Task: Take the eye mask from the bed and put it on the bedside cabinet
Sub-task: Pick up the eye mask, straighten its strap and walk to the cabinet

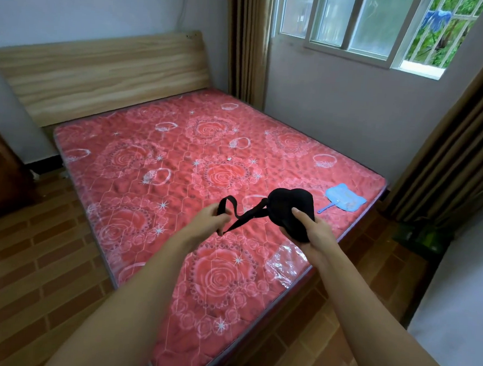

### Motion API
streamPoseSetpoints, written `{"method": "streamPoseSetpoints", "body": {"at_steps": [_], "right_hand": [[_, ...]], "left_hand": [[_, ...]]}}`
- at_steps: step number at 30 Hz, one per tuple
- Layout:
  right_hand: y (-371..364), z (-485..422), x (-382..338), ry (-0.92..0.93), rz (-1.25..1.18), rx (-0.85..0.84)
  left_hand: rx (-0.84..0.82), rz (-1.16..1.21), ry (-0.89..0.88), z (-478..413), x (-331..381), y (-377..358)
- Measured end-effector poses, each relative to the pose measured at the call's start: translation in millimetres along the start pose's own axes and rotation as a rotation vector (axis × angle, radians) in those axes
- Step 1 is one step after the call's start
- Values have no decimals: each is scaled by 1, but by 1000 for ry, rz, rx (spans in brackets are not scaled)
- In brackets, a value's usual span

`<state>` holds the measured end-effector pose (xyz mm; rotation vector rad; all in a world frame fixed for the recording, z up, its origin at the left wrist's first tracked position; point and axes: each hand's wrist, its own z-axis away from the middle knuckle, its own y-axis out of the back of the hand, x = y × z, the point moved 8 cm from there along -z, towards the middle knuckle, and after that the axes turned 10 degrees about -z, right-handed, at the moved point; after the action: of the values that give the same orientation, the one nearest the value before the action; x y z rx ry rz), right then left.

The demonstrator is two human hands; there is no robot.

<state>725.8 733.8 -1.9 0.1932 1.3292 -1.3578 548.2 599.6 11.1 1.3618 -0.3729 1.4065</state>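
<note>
Both hands grip the eye mask [288, 211] above the bed [179, 165]: right holds pad, left pinches strap

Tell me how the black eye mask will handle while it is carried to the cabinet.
The eye mask probably holds its shape a little: its padded cup bulges above the right hand. Its strap looks floppy, sagging in loops from the left hand, so it may dangle or snag. It seems light, since fingertips alone hold it.
</note>
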Motion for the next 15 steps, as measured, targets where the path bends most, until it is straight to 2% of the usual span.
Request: {"method": "streamPoseSetpoints", "body": {"at_steps": [2, 4, 9, 12, 15], "right_hand": [[-9, -1, 6, -10, 17, -14], [-21, -2, 13, -19, 35, -39], [-52, -5, 36, -91, 23, -87], [-73, -2, 50, -139, 28, -143], [-89, 2, 61, -176, 24, -164]], "left_hand": [[-102, -108, -1, 7, -8, -4], [-108, -192, 21, 13, -18, 2], [152, -123, 125, 26, -46, 47], [237, -57, 176, 38, -62, 68], [337, -103, 232, 49, -74, 90]]}}
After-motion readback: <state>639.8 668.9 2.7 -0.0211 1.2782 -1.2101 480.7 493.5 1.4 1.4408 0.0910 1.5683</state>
